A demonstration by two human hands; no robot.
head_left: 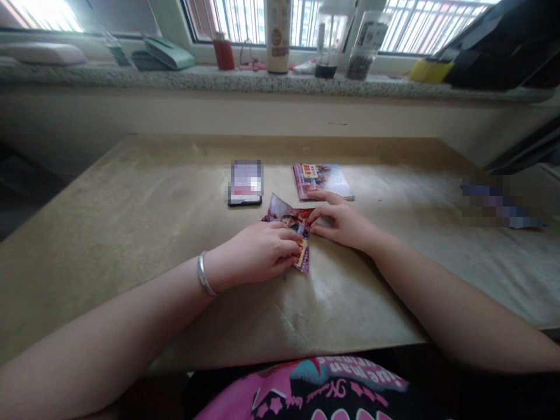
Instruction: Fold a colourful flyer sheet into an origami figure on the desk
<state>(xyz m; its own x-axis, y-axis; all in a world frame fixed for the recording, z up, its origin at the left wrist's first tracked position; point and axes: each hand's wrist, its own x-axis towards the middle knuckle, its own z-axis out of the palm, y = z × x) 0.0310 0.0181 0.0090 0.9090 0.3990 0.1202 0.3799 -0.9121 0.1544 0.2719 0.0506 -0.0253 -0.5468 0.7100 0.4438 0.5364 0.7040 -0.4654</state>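
A folded piece of colourful printed paper (286, 217) lies on the brown paper-covered table (131, 233), pinned between both hands. My left hand (256, 252), with a silver bangle on the wrist, presses its curled fingers down on the paper's near corner. From the other side my right hand (343, 221) pinches the paper's right edge with its fingertips. Just beyond the right hand lies a small stack of colourful printed sheets (321, 179).
A phone (245, 182) lies face up to the left of the stack. A blurred flat object (499, 205) rests at the table's right side. The stone windowsill (175, 79) behind holds a red cup (224, 52), a tall bottle (278, 35), jars and a teal case.
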